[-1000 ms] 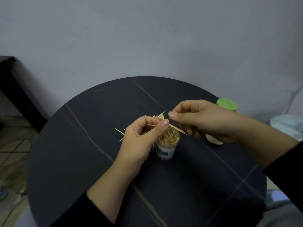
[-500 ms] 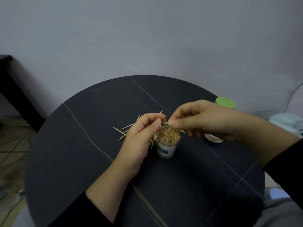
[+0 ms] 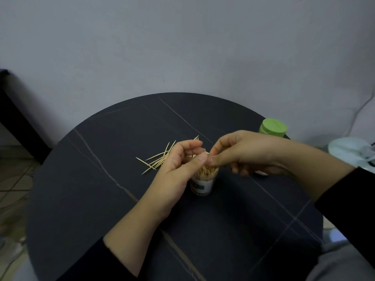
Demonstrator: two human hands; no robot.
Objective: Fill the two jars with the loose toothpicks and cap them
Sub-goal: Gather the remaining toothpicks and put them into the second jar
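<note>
An open clear jar (image 3: 201,185) with a white label stands at the middle of the round black table (image 3: 105,199), packed with upright toothpicks. Loose toothpicks (image 3: 156,160) lie just left of it. My left hand (image 3: 172,175) curls beside the jar, its thumb over the mouth, holding a few toothpicks between thumb and fingers. My right hand (image 3: 245,153) pinches toothpicks right above the jar's mouth, fingertips touching my left thumb. A second jar with a green cap (image 3: 273,128) stands at the table's far right edge. A white lid (image 3: 262,173) peeks out under my right hand.
A grey wall stands close behind the table. A dark piece of furniture (image 3: 12,110) is at the left. A pale round object (image 3: 349,149) sits off the table at the right, with a cable along the wall.
My left hand has come down from its raised position with the bundle to the jar's mouth. Both hands now meet over the jar, and more loose toothpicks show on the table.
</note>
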